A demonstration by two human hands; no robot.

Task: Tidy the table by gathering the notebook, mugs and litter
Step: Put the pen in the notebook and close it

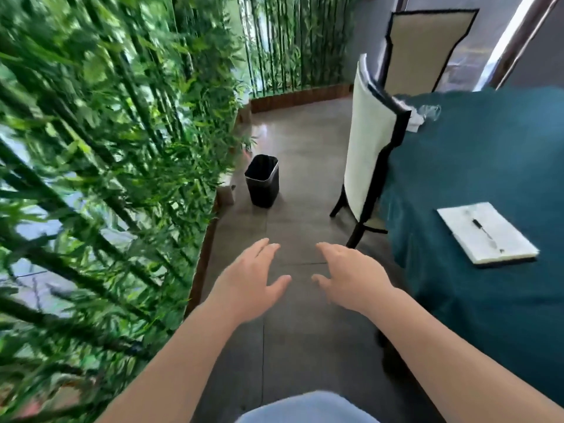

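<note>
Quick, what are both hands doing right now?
Left hand: open, holding nothing, over the floor.
Right hand: open, holding nothing, beside the table.

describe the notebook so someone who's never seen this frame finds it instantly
Start at the table draped in a teal cloth that fills the right side of the view. On its near part lies the notebook, flat and white with a dark lower edge. A pen rests along its top, which sets it apart from the crumpled litter at the far edge, behind the white chair back.
</note>
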